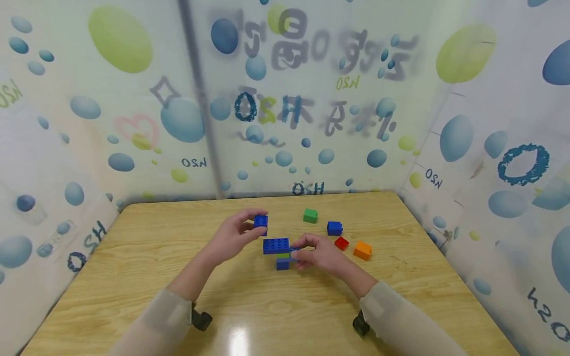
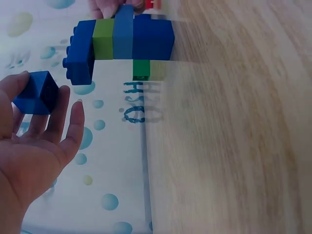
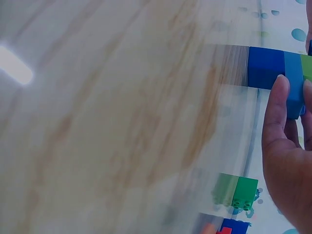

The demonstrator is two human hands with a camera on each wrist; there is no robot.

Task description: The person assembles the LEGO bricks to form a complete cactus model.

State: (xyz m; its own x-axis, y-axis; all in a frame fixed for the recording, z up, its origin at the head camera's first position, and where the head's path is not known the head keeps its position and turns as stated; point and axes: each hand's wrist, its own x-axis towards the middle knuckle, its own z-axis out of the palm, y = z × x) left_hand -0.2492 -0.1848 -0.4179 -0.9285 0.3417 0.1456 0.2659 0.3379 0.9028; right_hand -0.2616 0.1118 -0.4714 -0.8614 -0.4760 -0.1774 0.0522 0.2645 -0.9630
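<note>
My left hand [image 1: 231,236] holds a dark blue block [image 1: 260,221] between thumb and fingers, up and to the left of a small stack. From the top down, the stack has a long dark blue brick [image 1: 276,245] with studs, a lime green brick [image 2: 103,39], a lighter blue brick [image 2: 123,41] and a dark blue base block [image 1: 282,264]. At the stack's right side, my right hand [image 1: 321,254] pinches the protruding end of the lighter blue brick. The left hand's block is apart from the stack in the left wrist view.
Beyond and beside the right hand lie a green block [image 1: 310,215], a blue block [image 1: 334,228], a red block [image 1: 341,243] and an orange block [image 1: 362,250]. Printed curtains [image 1: 276,163] border the wooden table [image 1: 147,257] at the back and sides.
</note>
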